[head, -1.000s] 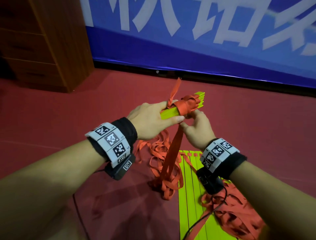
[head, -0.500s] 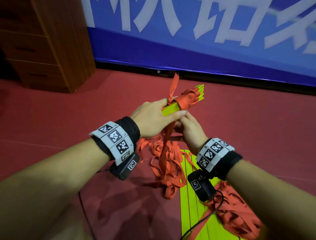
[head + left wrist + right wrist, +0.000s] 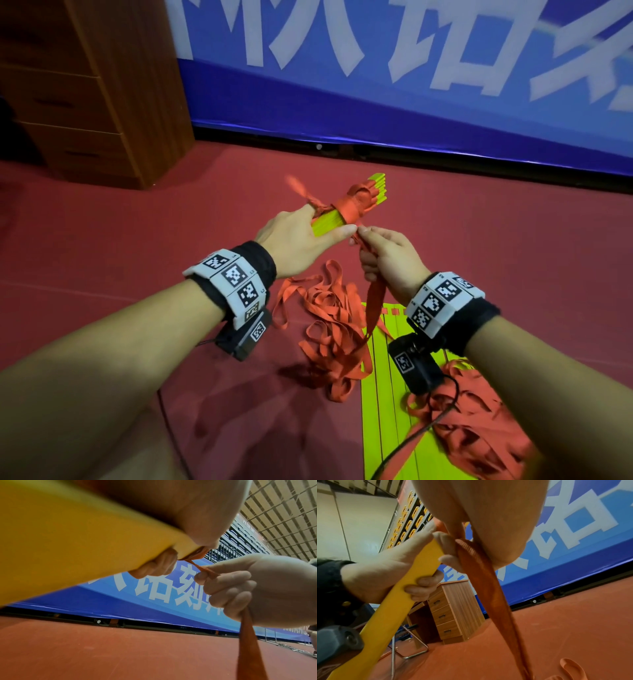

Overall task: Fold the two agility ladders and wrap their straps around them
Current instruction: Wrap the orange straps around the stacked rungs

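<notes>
My left hand grips a folded bundle of yellow-green ladder rungs, held above the floor and pointing away to the right. Orange strap is wound round the bundle's far part. My right hand sits just right of it and grips the loose orange strap, which hangs down to a tangle on the floor. In the left wrist view the rungs fill the upper left and my right hand pinches the strap. The second ladder lies flat under my right forearm.
More orange strap is heaped at the lower right on the second ladder. A wooden drawer cabinet stands at the back left. A blue banner runs along the back wall. Red floor lies open to the left.
My right hand has come out from under the bundle to its right side, gripping the strap closer to the wrap. The short strap tail on top has swung left.
</notes>
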